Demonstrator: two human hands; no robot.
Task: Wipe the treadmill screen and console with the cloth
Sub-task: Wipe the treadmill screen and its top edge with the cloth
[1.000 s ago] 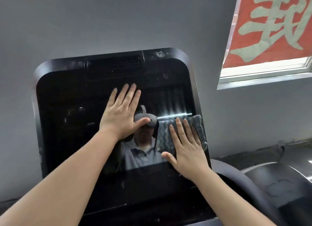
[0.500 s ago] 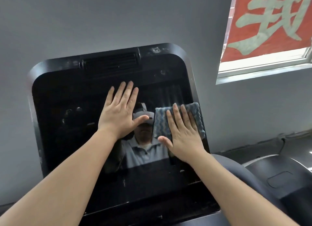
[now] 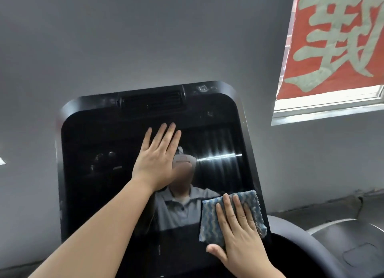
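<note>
Task thing: cloth (image 3: 209, 221), blue w/ zigzag weave, folded to a pad. It lies flat on the treadmill screen (image 3: 93, 184) at the lower R corner, its R edge reaching the rim.
R hand (image 3: 239, 238): fingers straight, spread over the cloth, pressing it to the glass. Thumb sits off the cloth's lower L edge. No grip, just a flat push.
L hand (image 3: 158, 159): open, palm + straight fingers flat on the glass near mid-screen, well apart from the cloth. Reads as bracing the panel.
Screen: black, glossy, tilted back. It mirrors the room, w/ a bright glare streak (image 3: 218, 154) just R of the L hand.
Console: black frame (image 3: 207, 89) w/ a vent slot (image 3: 149, 100) along the top; faint specks near the top R corner.
Step in hand (my read): wiping the R side of the screen, at the low end of a pass.
Doing it well: keep pressure even so the pad doesn't bunch. Overlap passes, and follow the R rim w/o letting the cloth slip off.
Watch out: the bare L palm prob. leaves prints, so that patch needs its own pass. Same for the R thumb spot.
Left to do (judged): L half of the glass, top frame + vent, and the lower console, mostly out of view at btm.
Around: grey wall (image 3: 124, 38); window (image 3: 328, 105) w/ red banner (image 3: 336, 38), upper R.
</note>
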